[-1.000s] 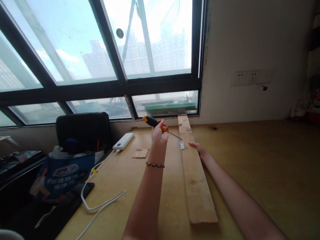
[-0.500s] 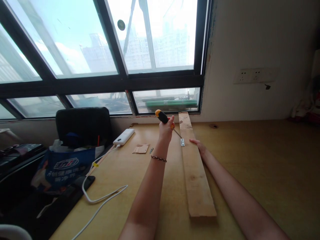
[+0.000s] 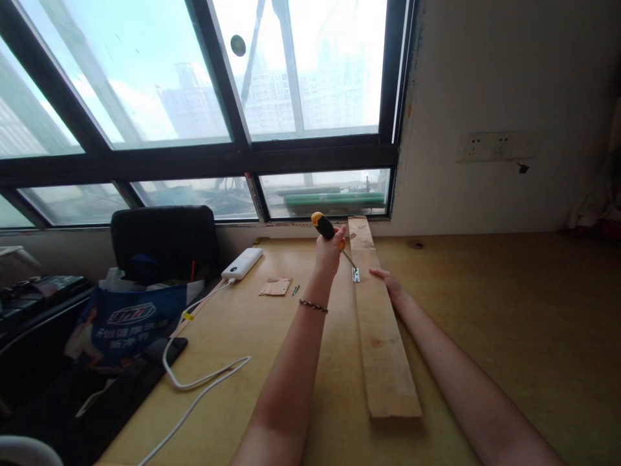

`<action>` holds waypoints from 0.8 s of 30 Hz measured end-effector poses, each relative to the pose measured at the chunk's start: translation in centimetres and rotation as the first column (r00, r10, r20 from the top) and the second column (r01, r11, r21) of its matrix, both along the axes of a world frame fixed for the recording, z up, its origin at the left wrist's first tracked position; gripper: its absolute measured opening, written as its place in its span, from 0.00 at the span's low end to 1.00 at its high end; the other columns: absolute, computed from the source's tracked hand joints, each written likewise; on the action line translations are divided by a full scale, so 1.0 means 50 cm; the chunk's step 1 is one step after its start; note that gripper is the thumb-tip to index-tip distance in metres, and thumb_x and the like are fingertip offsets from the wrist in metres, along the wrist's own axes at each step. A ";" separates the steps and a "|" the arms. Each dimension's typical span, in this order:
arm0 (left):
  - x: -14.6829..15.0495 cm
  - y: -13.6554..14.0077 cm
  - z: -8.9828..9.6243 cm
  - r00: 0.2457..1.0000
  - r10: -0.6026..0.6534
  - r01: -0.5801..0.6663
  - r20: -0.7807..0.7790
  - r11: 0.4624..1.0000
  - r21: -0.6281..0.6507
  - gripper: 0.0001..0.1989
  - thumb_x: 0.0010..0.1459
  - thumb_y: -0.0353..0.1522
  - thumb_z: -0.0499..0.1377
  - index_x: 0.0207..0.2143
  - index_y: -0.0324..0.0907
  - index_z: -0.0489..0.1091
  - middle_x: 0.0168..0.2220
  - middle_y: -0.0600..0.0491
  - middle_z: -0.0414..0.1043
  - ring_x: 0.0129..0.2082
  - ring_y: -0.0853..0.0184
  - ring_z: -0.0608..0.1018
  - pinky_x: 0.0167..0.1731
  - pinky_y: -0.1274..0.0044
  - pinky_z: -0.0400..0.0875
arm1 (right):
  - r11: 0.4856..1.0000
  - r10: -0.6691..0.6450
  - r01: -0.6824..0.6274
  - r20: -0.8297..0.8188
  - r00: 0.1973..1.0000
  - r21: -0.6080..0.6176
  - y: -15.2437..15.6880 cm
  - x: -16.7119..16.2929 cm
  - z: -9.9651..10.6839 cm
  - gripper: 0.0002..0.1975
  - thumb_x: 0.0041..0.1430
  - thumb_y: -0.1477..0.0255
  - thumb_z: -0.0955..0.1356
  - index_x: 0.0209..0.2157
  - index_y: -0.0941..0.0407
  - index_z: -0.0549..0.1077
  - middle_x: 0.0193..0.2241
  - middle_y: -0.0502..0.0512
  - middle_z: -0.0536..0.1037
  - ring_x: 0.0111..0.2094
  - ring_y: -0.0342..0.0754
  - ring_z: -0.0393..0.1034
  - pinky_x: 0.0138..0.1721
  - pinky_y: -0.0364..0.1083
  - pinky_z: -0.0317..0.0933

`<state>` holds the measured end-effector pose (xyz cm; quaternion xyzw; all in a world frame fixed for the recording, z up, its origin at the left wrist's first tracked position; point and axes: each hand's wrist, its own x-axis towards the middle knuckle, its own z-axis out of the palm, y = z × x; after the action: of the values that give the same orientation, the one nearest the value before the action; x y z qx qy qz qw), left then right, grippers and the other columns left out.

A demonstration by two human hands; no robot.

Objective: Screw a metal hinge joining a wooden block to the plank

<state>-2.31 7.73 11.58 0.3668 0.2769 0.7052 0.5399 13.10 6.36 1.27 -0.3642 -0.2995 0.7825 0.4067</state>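
Note:
My left hand [image 3: 330, 249] is closed around a screwdriver [image 3: 324, 226] with a black and yellow handle. Its shaft slants down to the right, and the tip meets a small silver metal hinge [image 3: 356, 276] at the left edge of a long wooden plank [image 3: 387, 349]. Whether a screw sits under the tip is too small to tell. My right hand [image 3: 391, 285] holds the plank's right edge across from the hinge, a digit stretched over the top face; its other fingers are mostly hidden. The plank lies flat, running away from me towards the window.
Left of my left hand lie screws [image 3: 295, 290] and a thin wood piece [image 3: 275, 287]. A white power bank [image 3: 242, 263] trails a white cable [image 3: 208, 382] across the table [image 3: 466, 323]. Beyond the left edge are a black chair [image 3: 162, 243] and a blue bag [image 3: 129, 323].
The view has shifted slightly. My left hand and the screwdriver have moved a little to the right in the picture; the tip stays at the hinge. My right hand keeps its place on the plank.

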 end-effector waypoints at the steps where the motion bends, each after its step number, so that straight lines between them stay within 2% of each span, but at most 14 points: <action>1: 0.001 -0.001 0.000 1.000 -0.005 0.005 -0.008 1.000 0.006 0.17 0.38 0.33 0.68 0.25 0.38 0.61 0.18 0.61 0.59 0.17 0.78 0.66 0.18 0.83 0.59 | 1.000 -0.002 0.002 0.003 1.000 0.001 -0.001 0.000 0.001 0.17 0.56 0.71 0.60 0.45 0.64 0.67 0.28 0.59 0.78 0.30 0.50 0.74 0.38 0.49 0.68; 7: 0.004 -0.001 -0.001 0.997 0.003 0.000 -0.072 0.999 0.036 0.16 0.38 0.32 0.67 0.24 0.38 0.61 0.17 0.60 0.59 0.17 0.77 0.66 0.18 0.82 0.58 | 1.000 -0.007 0.006 0.018 1.000 0.015 -0.004 0.000 0.003 0.17 0.56 0.72 0.59 0.45 0.64 0.67 0.29 0.59 0.78 0.30 0.51 0.74 0.39 0.50 0.67; 14: 0.012 0.000 -0.002 0.964 -0.006 0.022 -0.266 0.998 0.059 0.11 0.40 0.25 0.62 0.25 0.39 0.61 0.20 0.58 0.62 0.18 0.74 0.68 0.22 0.79 0.63 | 1.000 -0.001 0.001 0.026 1.000 0.006 -0.005 0.000 0.005 0.17 0.56 0.71 0.60 0.44 0.65 0.68 0.28 0.59 0.78 0.29 0.50 0.74 0.38 0.49 0.67; 17: 0.008 0.000 0.002 0.941 0.056 -0.025 -0.335 0.995 0.096 0.11 0.40 0.23 0.62 0.23 0.39 0.60 0.20 0.58 0.60 0.20 0.74 0.67 0.24 0.80 0.62 | 1.000 0.000 0.000 0.014 1.000 0.011 -0.005 0.001 0.004 0.17 0.56 0.71 0.60 0.45 0.65 0.67 0.29 0.60 0.78 0.30 0.50 0.74 0.39 0.50 0.67; 20: -0.004 0.002 0.004 0.841 0.203 -0.119 -0.502 0.974 0.194 0.11 0.39 0.26 0.62 0.21 0.39 0.60 0.20 0.59 0.59 0.22 0.74 0.65 0.24 0.81 0.59 | 1.000 0.014 -0.014 0.009 1.000 0.010 -0.003 0.001 0.001 0.17 0.57 0.71 0.60 0.45 0.65 0.67 0.29 0.60 0.78 0.30 0.51 0.74 0.39 0.50 0.67; 24: -0.021 0.003 0.005 0.611 0.340 -0.156 -0.715 0.937 0.313 0.15 0.41 0.35 0.64 0.19 0.40 0.58 0.19 0.59 0.57 0.22 0.73 0.63 0.24 0.80 0.57 | 1.000 -0.004 0.004 -0.005 1.000 0.014 0.002 0.002 -0.004 0.16 0.56 0.72 0.60 0.45 0.65 0.67 0.28 0.59 0.78 0.28 0.50 0.74 0.37 0.50 0.68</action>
<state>-3.37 7.91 11.85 0.6428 0.4460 0.5803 0.2263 13.18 6.44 1.09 -0.3601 -0.3033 0.7804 0.4116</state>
